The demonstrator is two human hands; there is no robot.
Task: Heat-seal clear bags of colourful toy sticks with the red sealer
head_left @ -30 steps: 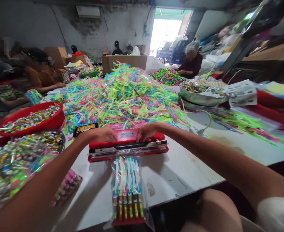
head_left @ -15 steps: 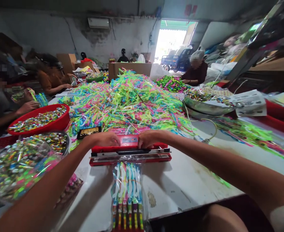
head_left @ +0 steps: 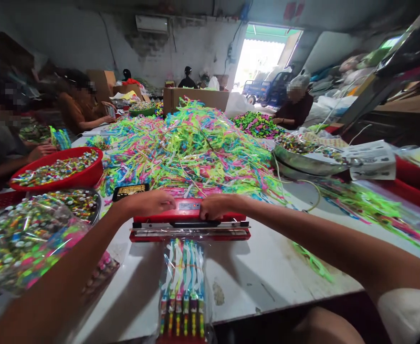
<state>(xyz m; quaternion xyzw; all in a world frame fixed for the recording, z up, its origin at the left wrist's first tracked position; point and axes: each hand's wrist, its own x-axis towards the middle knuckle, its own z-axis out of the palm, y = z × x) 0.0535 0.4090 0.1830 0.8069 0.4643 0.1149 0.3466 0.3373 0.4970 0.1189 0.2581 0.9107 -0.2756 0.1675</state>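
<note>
A red bag heat sealer [head_left: 190, 217] lies across the white table in front of me. My right hand [head_left: 215, 206] is closed at its black handle bar [head_left: 183, 224], knuckles down on the bar. Over the left part of the sealer's red body rests my left hand [head_left: 152, 202], fingers stretched loosely towards its small panel, holding nothing. A clear plastic bag [head_left: 183, 286] extends from the sealer's jaw towards me. Several toy sticks with bead-filled lower ends and white, blue and yellow strips on top lie side by side in it. The bag's mouth edge is at the jaw.
Beyond the sealer rises a heap of neon plastic strips [head_left: 195, 143]. A phone [head_left: 130, 191] lies left of it. A red basin [head_left: 61, 172] and a bagged pile of bead tubes [head_left: 20, 243] stand left, a metal bowl [head_left: 310, 165] right. Co-workers sit around the table.
The view has shifted slightly, so the sealer and bag appear a little further left. Both hands keep their places on the sealer. A co-worker's hands at the left have moved slightly.
</note>
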